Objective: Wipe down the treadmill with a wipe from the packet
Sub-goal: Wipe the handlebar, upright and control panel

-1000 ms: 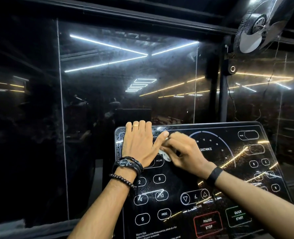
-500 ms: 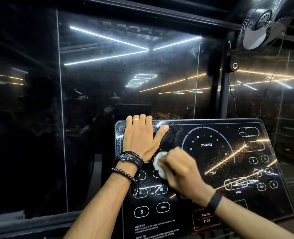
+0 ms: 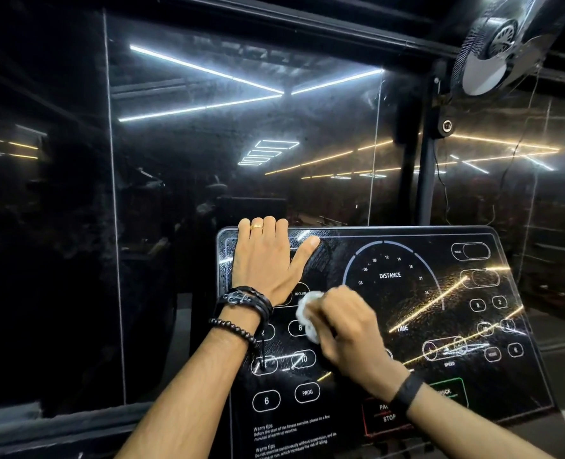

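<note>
Here the right hand [image 3: 347, 329] grips a half-hidden wipe [image 3: 307, 313], seemingly touching the console [image 3: 406, 326]; left hand [image 3: 267, 260] flat.

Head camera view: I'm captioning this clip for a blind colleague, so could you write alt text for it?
A person's right hand rubs a bunched white wipe over the glossy black treadmill console, near the incline buttons. The left hand lies flat on the console's upper left corner, wearing a ring and dark bracelets. Dark glass behind reflects ceiling light strips; a wall fan hangs upper right.

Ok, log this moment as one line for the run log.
step: wiping console | left hand: flat on treadmill console, upper left | right hand: grips wipe, on the panel by button 8 | packet: not in view
</note>
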Tool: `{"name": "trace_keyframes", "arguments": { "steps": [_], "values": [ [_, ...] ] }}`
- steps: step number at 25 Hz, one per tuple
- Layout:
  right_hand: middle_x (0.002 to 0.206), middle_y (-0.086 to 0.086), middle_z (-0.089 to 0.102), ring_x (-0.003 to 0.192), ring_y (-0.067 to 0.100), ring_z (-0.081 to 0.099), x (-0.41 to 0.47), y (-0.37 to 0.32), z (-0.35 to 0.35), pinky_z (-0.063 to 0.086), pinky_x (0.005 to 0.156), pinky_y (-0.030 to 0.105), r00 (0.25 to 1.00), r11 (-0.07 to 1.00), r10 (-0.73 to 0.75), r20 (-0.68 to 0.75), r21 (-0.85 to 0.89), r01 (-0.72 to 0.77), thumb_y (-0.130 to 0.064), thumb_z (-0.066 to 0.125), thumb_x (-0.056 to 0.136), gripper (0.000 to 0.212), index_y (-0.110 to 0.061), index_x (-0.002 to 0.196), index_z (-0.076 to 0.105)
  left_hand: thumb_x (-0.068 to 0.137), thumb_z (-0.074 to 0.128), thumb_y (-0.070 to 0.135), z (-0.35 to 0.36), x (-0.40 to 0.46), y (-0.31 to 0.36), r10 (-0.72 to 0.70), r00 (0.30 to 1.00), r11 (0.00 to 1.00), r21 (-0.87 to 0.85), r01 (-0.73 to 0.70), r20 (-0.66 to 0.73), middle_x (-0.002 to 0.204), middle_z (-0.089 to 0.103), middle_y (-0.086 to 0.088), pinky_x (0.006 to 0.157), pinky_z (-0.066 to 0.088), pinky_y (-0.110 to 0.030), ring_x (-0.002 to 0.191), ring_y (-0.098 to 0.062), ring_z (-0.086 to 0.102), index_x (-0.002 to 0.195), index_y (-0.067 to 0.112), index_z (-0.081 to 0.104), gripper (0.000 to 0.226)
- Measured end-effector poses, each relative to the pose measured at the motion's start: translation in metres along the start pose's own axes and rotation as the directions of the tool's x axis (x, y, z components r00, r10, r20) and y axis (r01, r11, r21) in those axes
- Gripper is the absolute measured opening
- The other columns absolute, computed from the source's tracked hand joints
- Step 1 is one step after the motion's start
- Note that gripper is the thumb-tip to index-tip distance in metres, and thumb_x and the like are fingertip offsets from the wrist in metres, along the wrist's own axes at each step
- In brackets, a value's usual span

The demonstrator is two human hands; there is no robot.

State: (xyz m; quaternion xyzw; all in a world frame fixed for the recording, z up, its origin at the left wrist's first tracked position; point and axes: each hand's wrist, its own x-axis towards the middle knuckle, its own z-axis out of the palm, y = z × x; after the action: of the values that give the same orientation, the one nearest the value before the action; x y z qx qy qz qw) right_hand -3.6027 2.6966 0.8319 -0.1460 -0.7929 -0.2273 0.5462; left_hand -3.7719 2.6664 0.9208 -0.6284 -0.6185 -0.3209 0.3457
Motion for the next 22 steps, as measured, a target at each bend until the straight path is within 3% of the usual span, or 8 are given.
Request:
{"name": "trace_keyframes", "arguments": {
  "steps": [2, 6, 9, 12, 15, 18, 21, 22],
  "values": [
    [0.071, 0.003, 0.047, 0.063, 0.021, 0.04, -0.01, -0.005, 0.002, 0.036, 0.056, 0.039, 0.984, 0.986, -0.164, 0.075, -0.01, 0.165, -0.005, 0.07, 0.089, 0.016, -0.005, 0.075, 0.062, 0.095, -0.003, 0.068, 0.001, 0.0, 0.001, -0.002, 1.0, 1.0, 0.006, 0.002, -0.004, 0.096, 0.053, -0.003, 0.099, 0.034, -0.044, 0.091, -0.025, 0.046, 0.105, 0.016, 0.056, 0.079],
    [0.072, 0.002, 0.051, 0.064, 0.021, 0.044, -0.017, 0.001, -0.001, 0.041, 0.058, 0.043, 0.997, 0.997, 0.081, -0.018, -0.001, -0.082, -0.008, 0.073, 0.09, 0.015, -0.005, 0.078, 0.064, 0.095, -0.002, 0.067, -0.001, 0.001, 0.001, -0.008, 1.0, 1.0, 0.008, 0.008, 0.006, 0.098, 0.054, -0.004, 0.1, 0.034, -0.045, 0.093, -0.026, 0.047, 0.107, 0.016, 0.057, 0.079],
    [0.072, 0.004, 0.053, 0.063, 0.023, 0.044, -0.028, -0.003, 0.0, 0.038, 0.057, 0.042, 0.997, 0.996, -0.059, 0.05, -0.063, 0.062, -0.007, 0.073, 0.088, 0.013, -0.004, 0.078, 0.066, 0.095, -0.003, 0.067, -0.001, 0.001, 0.002, -0.011, 1.0, 1.0, 0.02, 0.011, 0.012, 0.1, 0.055, -0.004, 0.1, 0.034, -0.045, 0.094, -0.026, 0.047, 0.108, 0.016, 0.057, 0.08],
    [0.071, 0.004, 0.052, 0.063, 0.022, 0.042, -0.027, -0.002, -0.005, 0.038, 0.058, 0.042, 0.998, 0.993, 0.07, -0.008, -0.1, -0.07, -0.008, 0.073, 0.088, 0.014, -0.005, 0.077, 0.065, 0.093, -0.006, 0.067, -0.003, 0.001, 0.001, -0.017, 0.999, 1.0, 0.0, 0.017, 0.027, 0.101, 0.056, -0.004, 0.1, 0.034, -0.045, 0.095, -0.026, 0.047, 0.108, 0.016, 0.057, 0.083],
    [0.071, 0.003, 0.051, 0.064, 0.021, 0.041, -0.033, 0.0, -0.008, 0.034, 0.058, 0.04, 0.998, 0.987, -0.033, 0.054, -0.156, 0.041, -0.005, 0.073, 0.085, 0.014, -0.006, 0.074, 0.065, 0.094, -0.006, 0.067, -0.002, 0.001, 0.002, -0.016, 1.0, 1.0, 0.004, 0.016, 0.014, 0.101, 0.056, -0.004, 0.1, 0.034, -0.046, 0.095, -0.026, 0.048, 0.108, 0.015, 0.058, 0.084],
    [0.072, -0.001, 0.049, 0.064, 0.019, 0.041, -0.026, 0.005, -0.014, 0.036, 0.06, 0.039, 0.98, 0.974, 0.179, -0.086, -0.128, -0.189, -0.01, 0.069, 0.09, 0.015, -0.01, 0.077, 0.062, 0.094, -0.005, 0.067, -0.003, 0.002, 0.002, -0.026, 1.0, 1.0, -0.006, 0.026, 0.011, 0.099, 0.056, -0.005, 0.099, 0.034, -0.045, 0.093, -0.026, 0.047, 0.104, 0.015, 0.058, 0.082],
    [0.071, 0.001, 0.049, 0.064, 0.02, 0.04, -0.034, 0.005, -0.012, 0.033, 0.059, 0.037, 1.0, 0.99, -0.005, 0.029, -0.142, 0.009, -0.007, 0.07, 0.089, 0.015, -0.007, 0.075, 0.064, 0.095, -0.004, 0.067, -0.001, 0.002, 0.004, -0.026, 1.0, 1.0, -0.006, 0.026, 0.002, 0.099, 0.056, -0.005, 0.099, 0.034, -0.046, 0.093, -0.027, 0.048, 0.104, 0.015, 0.058, 0.081],
    [0.072, -0.001, 0.048, 0.064, 0.019, 0.039, -0.032, 0.008, -0.013, 0.033, 0.06, 0.037, 1.0, 0.987, 0.019, 0.012, -0.16, -0.016, -0.007, 0.07, 0.089, 0.014, -0.009, 0.076, 0.064, 0.095, -0.004, 0.066, 0.0, 0.002, 0.004, -0.024, 1.0, 1.0, -0.006, 0.024, 0.007, 0.099, 0.056, -0.004, 0.1, 0.034, -0.046, 0.094, -0.027, 0.048, 0.104, 0.015, 0.058, 0.081]
  ]
}}
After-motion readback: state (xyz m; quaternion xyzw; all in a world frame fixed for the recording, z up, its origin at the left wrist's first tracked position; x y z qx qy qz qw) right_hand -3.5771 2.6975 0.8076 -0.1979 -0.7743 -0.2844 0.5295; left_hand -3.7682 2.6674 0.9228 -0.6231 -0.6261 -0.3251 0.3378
